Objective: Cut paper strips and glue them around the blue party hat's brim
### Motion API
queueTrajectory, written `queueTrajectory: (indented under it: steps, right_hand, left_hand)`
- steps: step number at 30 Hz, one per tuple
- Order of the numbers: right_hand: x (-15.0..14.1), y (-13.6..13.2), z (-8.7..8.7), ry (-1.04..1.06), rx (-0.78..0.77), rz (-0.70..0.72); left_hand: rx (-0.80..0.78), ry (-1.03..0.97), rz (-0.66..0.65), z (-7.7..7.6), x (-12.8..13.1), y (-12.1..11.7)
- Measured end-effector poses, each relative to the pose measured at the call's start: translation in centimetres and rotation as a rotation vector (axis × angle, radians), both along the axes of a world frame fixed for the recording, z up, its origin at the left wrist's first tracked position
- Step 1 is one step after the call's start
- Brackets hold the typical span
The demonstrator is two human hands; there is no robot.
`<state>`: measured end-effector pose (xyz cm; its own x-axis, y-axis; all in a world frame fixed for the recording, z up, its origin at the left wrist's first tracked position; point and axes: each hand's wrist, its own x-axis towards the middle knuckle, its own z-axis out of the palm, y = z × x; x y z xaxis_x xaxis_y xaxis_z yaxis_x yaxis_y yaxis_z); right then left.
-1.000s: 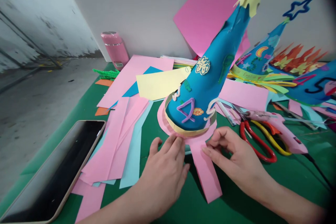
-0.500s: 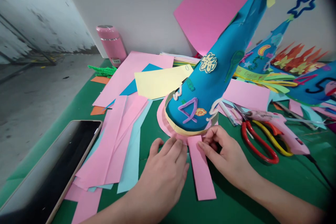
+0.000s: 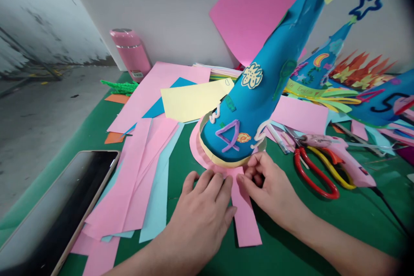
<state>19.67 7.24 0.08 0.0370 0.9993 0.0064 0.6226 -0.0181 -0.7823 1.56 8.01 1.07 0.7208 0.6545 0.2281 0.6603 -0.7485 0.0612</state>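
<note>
A tall blue paper cone hat (image 3: 239,112) leans to the right, with a cream band around its base and cut-outs and a purple fuzzy triangle on its side. Under it lies a round pink paper brim (image 3: 195,144). A pink paper strip (image 3: 247,224) runs from the brim's near edge towards me. My left hand (image 3: 207,207) lies palm down, its fingertips on the brim's near edge beside the strip. My right hand (image 3: 268,185) is curled, with thumb and fingers pinching at the strip's top right edge; the inner fingertips are partly hidden.
Pink and light-blue strips (image 3: 129,181) lie left, near a phone (image 3: 64,215). Behind are a cream sheet (image 3: 194,99) and a pink bottle (image 3: 132,56). Red-and-yellow scissors (image 3: 313,172) and a corded pink glue gun (image 3: 349,159) lie right, before other decorated hats (image 3: 323,60).
The view has shifted slightly, moving the scene a little left. My left hand's index finger has stretched onto the pink strip's top left edge; my right hand keeps its pinch.
</note>
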Motion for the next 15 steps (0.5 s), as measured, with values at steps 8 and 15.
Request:
queueTrajectory:
  steps: [8, 15]
  right_hand:
    - [-0.24, 0.01, 0.28, 0.015, 0.014, -0.034]
    - [-0.3, 0.05, 0.18, -0.005, 0.025, -0.038]
  left_hand:
    - [-0.103, -0.016, 0.029, -0.1, -0.24, -0.18]
    - [-0.142, -0.009, 0.027, 0.17, 0.0, -0.21]
